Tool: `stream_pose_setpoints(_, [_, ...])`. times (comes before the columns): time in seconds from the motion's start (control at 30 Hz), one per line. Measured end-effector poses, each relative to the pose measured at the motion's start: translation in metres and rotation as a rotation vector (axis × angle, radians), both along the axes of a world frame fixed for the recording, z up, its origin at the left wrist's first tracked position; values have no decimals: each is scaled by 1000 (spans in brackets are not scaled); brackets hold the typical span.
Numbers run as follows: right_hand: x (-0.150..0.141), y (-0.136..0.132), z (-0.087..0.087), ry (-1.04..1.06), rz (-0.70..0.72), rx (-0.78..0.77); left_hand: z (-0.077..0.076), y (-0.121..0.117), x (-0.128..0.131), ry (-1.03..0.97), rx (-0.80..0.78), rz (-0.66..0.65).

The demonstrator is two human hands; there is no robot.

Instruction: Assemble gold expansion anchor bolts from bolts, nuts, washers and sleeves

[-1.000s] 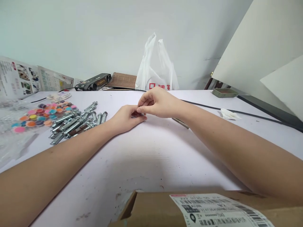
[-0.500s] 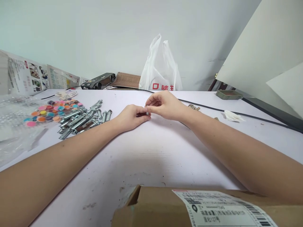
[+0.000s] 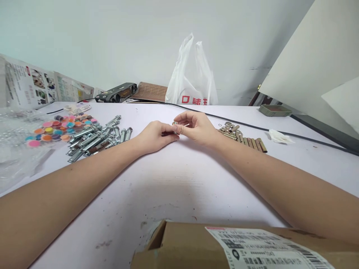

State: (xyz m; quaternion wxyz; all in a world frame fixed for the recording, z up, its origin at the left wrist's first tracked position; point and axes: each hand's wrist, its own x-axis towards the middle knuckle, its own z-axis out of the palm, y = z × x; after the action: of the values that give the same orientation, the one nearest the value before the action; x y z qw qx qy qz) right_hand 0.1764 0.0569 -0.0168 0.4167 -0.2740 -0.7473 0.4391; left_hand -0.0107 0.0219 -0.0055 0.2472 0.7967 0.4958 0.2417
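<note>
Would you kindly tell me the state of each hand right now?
Left hand: closed on a small metal part, mostly hidden.
Right hand: closed on the same part.

A white plastic bag (image 3: 193, 87) with red lettering stands upright near the pale wall (image 3: 112, 37). To its left are a brown slatted mat (image 3: 153, 91) and a black case (image 3: 116, 93) with round openings; farther left, printed sheets (image 3: 21, 80) lean upright. Clear plastic wrapping (image 3: 17, 153) lies at the left edge beside many coloured discs (image 3: 47, 138). A black cable (image 3: 238, 122) runs across the back of the white table (image 3: 168, 194), passing between a shallow green tray (image 3: 275, 110) and a crumpled tissue (image 3: 280, 136). A white board (image 3: 311, 59) slants at right. In front sits a cardboard box (image 3: 185, 246) bearing a shipping label (image 3: 260, 246).
</note>
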Motion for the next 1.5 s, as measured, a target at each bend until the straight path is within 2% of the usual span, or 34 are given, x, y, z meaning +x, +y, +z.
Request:
stream_pose_setpoints(0.17, [2,-3,6,-31,76,59,1,0,-1,40,-5,-16])
stream_pose_setpoints(0.33, [6,-1,8,-73,-205,122,0,2,-2,21,-23,-39])
stream_pose_setpoints(0.37, [5,-1,7,-59,-203,122,0,2,-2,24,-27,-35])
stream_pose_setpoints(0.5, [3,-2,3,-33,-15,132,-1,2,-3,37,-31,-25])
stream_pose_setpoints(0.53, [3,-2,3,-39,-9,128,0,2,-3,29,-38,-25])
stream_pose_setpoints(0.7, [8,-1,2,-16,-286,75,0,2,-3,-32,-99,-8])
stream_pose_setpoints(0.77, [6,-2,1,-15,-254,88,0,3,-3,-28,-96,-13])
stream_pose_setpoints(0.87, [2,-5,0,-56,-86,121,-1,3,-4,-7,-85,-11])
stream_pose_setpoints(0.93, [2,-6,0,-78,-33,146,-1,3,-4,-3,-84,-7])
stream_pose_setpoints(1.1, [7,-3,-1,44,-317,124,-1,3,-4,-32,-90,-10])
stream_pose_setpoints(1.17, [6,-3,-2,31,-286,114,-1,3,-4,-22,-86,-18])
stream_pose_setpoints(1.27, [3,-5,-1,-67,-116,91,0,3,-4,-12,-74,-27])
stream_pose_setpoints(1.33, [3,-6,2,-126,-62,98,1,3,-5,-23,-71,-36])
stream_pose_setpoints(1.4, [7,-7,4,-100,-118,93,1,3,-5,-37,-83,-38])
stream_pose_setpoints(1.5, [13,-5,4,20,-278,59,-2,3,-5,-40,-101,-22])
